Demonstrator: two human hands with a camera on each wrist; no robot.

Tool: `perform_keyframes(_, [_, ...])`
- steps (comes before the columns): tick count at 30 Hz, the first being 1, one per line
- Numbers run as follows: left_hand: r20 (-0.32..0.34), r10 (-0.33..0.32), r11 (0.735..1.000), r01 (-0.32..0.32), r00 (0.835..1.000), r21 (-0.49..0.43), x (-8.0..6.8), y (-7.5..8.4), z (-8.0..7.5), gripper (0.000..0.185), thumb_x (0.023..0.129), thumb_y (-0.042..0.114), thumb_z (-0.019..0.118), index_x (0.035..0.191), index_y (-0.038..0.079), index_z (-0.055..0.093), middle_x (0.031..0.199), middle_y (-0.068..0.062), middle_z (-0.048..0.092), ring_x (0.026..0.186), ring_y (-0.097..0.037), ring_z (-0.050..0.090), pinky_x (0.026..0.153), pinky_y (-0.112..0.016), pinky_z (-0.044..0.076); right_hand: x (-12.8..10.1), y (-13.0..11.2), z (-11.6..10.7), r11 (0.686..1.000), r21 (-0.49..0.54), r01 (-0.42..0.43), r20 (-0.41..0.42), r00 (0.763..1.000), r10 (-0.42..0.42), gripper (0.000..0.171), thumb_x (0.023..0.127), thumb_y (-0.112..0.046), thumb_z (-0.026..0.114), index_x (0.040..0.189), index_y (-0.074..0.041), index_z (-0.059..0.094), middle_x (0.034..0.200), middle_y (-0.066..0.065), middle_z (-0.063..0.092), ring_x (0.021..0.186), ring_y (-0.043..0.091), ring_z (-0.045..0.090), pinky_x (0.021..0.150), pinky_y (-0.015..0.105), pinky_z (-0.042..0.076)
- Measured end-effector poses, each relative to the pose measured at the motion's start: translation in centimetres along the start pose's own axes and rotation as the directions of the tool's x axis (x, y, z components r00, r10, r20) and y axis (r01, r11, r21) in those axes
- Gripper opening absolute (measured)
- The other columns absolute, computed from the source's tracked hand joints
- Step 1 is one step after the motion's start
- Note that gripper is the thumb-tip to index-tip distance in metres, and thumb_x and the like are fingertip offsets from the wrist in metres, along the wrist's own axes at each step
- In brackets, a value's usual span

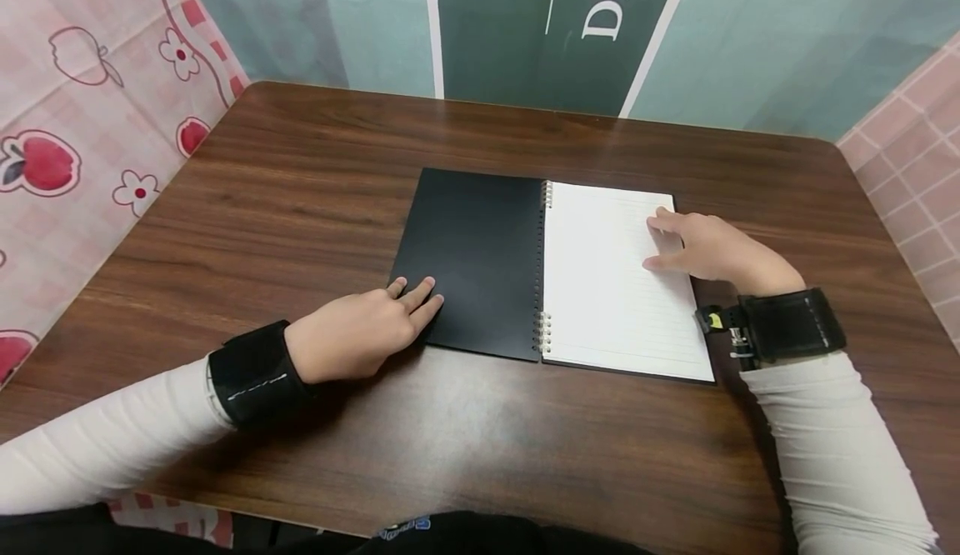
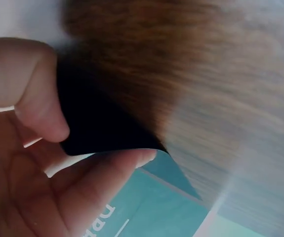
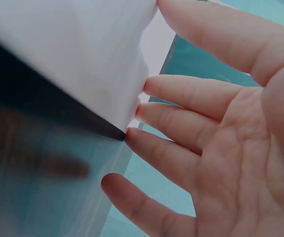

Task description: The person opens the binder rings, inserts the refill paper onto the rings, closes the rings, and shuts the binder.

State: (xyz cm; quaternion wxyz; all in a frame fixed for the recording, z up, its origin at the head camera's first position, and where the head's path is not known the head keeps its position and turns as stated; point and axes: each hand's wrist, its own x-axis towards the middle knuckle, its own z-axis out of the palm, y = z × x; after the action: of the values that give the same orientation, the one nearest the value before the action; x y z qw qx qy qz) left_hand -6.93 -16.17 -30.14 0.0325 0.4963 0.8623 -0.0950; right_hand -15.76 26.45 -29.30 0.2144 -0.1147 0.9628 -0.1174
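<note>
A spiral notebook lies open on the brown table [image 1: 300, 172]. Its black cover [image 1: 472, 259] is folded out to the left and a white lined page [image 1: 615, 288] faces up on the right. My left hand [image 1: 360, 330] rests with straight fingers on the cover's near left corner [image 2: 102, 133]. My right hand [image 1: 701, 247] lies flat on the far right part of the lined page, fingers spread. In the right wrist view the fingertips [image 3: 146, 111] touch the page edge [image 3: 82, 64]. Neither hand grips anything.
The wire spiral binding [image 1: 542, 272] runs down the notebook's middle. A pink patterned cloth [image 1: 82, 122] hangs at the left, a green and teal banner [image 1: 570, 13] stands behind the table, and pink tiles [image 1: 915, 163] are at the right.
</note>
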Motion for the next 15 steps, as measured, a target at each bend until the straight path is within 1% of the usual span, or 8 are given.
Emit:
perform_keyframes(3, [0.001, 0.011, 1.000, -0.011, 1.000, 0.016, -0.2, -0.1, -0.1, 0.048, 0.090, 0.003, 0.065, 0.136, -0.004, 0.056, 0.137, -0.026, 0.058, 0.113, -0.038, 0.067, 0.085, -0.040, 0.058, 0.0, 0.0, 0.2, 1.000, -0.005, -0.003, 0.002, 1.000, 0.003, 0.078, 0.093, -0.029, 0.069, 0.150, 0.008, 0.031, 0.157, 0.032, 0.021, 0.143, 0.054, 0.023, 0.112, 0.066, 0.024])
perform_keyframes(7, [-0.012, 0.016, 1.000, -0.015, 1.000, 0.027, -0.6, -0.3, -0.3, 0.042, 0.089, -0.001, 0.068, 0.131, -0.002, 0.061, 0.131, -0.022, 0.064, 0.107, -0.032, 0.071, 0.076, -0.038, 0.060, 0.0, 0.2, 0.2, 1.000, -0.022, 0.005, -0.002, 1.000, -0.005, 0.078, 0.093, -0.029, 0.070, 0.150, 0.009, 0.031, 0.157, 0.033, 0.022, 0.143, 0.054, 0.024, 0.112, 0.066, 0.025])
perform_keyframes(10, [-0.049, 0.019, 0.999, -0.017, 0.999, 0.032, -1.0, -0.5, -0.4, 0.041, 0.086, -0.004, 0.070, 0.126, -0.001, 0.065, 0.127, -0.019, 0.067, 0.095, -0.030, 0.074, 0.069, -0.035, 0.060, 0.0, 0.2, 0.2, 1.000, -0.027, 0.009, -0.008, 1.000, -0.009, 0.078, 0.093, -0.028, 0.070, 0.149, 0.009, 0.032, 0.156, 0.033, 0.022, 0.143, 0.054, 0.024, 0.112, 0.066, 0.025])
perform_keyframes(15, [-0.112, 0.040, 0.999, -0.036, 0.993, 0.029, -1.8, -0.7, -0.2, 0.036, 0.083, -0.004, 0.074, 0.118, -0.001, 0.068, 0.120, -0.018, 0.071, 0.076, -0.026, 0.074, 0.060, -0.031, 0.058, 0.0, 0.1, 0.2, 1.000, -0.023, 0.006, -0.007, 1.000, -0.006, 0.077, 0.093, -0.028, 0.069, 0.149, 0.009, 0.032, 0.157, 0.032, 0.021, 0.143, 0.054, 0.024, 0.112, 0.066, 0.024])
